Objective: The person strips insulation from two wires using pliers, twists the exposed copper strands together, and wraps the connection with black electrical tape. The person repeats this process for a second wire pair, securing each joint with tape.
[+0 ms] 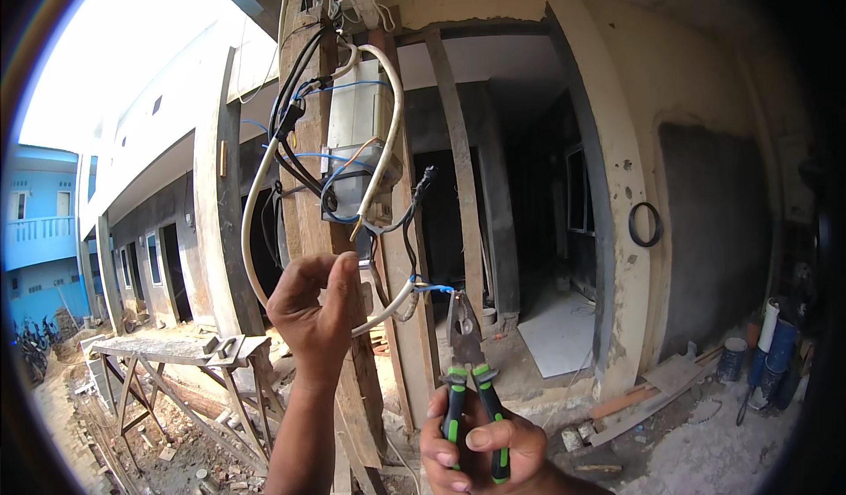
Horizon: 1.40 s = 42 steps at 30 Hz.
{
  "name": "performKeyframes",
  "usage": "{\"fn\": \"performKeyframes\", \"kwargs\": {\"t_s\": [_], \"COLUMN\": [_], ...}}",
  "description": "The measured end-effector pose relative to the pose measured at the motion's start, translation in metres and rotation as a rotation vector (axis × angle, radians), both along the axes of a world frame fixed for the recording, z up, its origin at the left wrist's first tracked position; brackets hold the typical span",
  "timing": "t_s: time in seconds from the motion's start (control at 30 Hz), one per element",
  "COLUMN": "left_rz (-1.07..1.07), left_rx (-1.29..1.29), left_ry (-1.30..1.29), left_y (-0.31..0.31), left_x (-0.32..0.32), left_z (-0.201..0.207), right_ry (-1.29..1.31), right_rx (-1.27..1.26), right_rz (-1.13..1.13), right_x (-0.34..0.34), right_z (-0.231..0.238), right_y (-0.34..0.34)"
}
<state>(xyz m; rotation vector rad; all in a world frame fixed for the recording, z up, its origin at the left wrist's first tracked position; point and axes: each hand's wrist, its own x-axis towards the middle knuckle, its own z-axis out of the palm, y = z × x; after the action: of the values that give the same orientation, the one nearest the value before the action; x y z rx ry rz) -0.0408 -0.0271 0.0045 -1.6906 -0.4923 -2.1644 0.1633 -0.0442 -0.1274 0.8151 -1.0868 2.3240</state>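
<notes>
My right hand [485, 442] is wrapped round the black and green handles of combination pliers [467, 345], jaws pointing up. The jaw tips meet the end of a thin blue wire [430, 286] coming out of a thick white cable [388, 308]. My left hand [313, 314] is closed with its thumb raised, and the white cable's loop runs into it on one side and out on the other; the fingers partly hide the hold. Just above the left thumb hangs another stripped cable end [356, 230]. A grey electrical box [357, 116] is fixed to a wooden post [313, 142] above.
Black cables [286, 125] and loose wires hang around the box. A rough wooden bench [176, 348] stands at the left among rubble. A slanting timber [458, 160] crosses the doorway behind. Pipes and buckets [731, 358] stand by the right wall, where a black ring [645, 224] hangs.
</notes>
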Motion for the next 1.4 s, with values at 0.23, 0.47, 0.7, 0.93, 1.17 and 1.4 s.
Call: {"fn": "performKeyframes", "kwargs": {"t_s": [0.23,0.47,0.7,0.93,1.17,1.4], "left_rz": [-0.01,0.311,0.527,0.488,0.548,0.594], "left_rx": [-0.02,0.199,0.377,0.277,0.203,0.316], "left_ry": [0.088,0.277,0.532,0.56,0.499,0.452], "left_y": [0.009,0.006,0.009,0.007,0.007,0.025], "left_x": [-0.025,-0.011,-0.005,0.0,0.016,0.024], "left_z": [0.029,0.016,0.012,0.006,-0.009,-0.014], "right_ry": [-0.033,-0.014,0.032,0.089,0.105,0.109], "right_rx": [0.016,0.0,0.02,-0.008,-0.003,-0.031], "right_rz": [-0.015,0.011,0.036,0.066,0.054,0.078], "right_x": [0.004,-0.003,-0.014,-0.023,-0.023,-0.018], "right_z": [-0.002,-0.002,0.004,0.01,0.008,0.008], "right_y": [0.002,-0.001,-0.004,-0.004,-0.001,-0.003]}}
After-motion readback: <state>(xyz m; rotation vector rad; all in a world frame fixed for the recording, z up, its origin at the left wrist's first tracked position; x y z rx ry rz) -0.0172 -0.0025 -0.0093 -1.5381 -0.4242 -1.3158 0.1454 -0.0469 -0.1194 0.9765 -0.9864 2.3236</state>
